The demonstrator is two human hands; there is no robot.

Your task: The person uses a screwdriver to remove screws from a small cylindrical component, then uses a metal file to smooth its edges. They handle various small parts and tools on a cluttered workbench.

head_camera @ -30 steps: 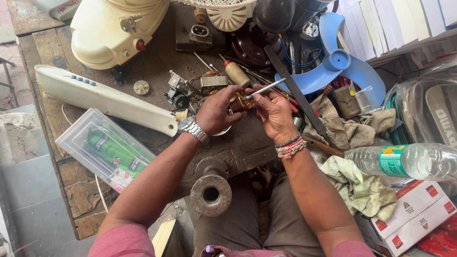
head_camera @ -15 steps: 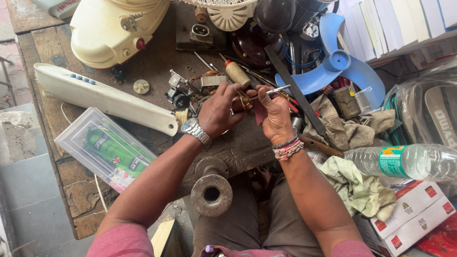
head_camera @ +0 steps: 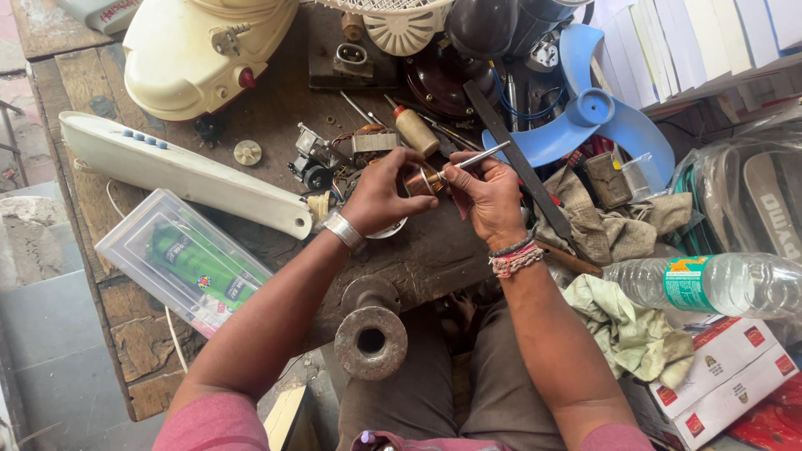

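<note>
Pink short sleeves and grey-brown trousers. A silver metal watch band on the left wrist; beaded, possibly threaded, bracelets on the right wrist.

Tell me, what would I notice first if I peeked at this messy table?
Probably the two hands in the middle: the left hand grips a small copper-coloured motor part while the right hand pokes a thin metal tool at it. Next, the bright blue fan blade behind them at the upper right, and the big cream fan base at the upper left.
</note>
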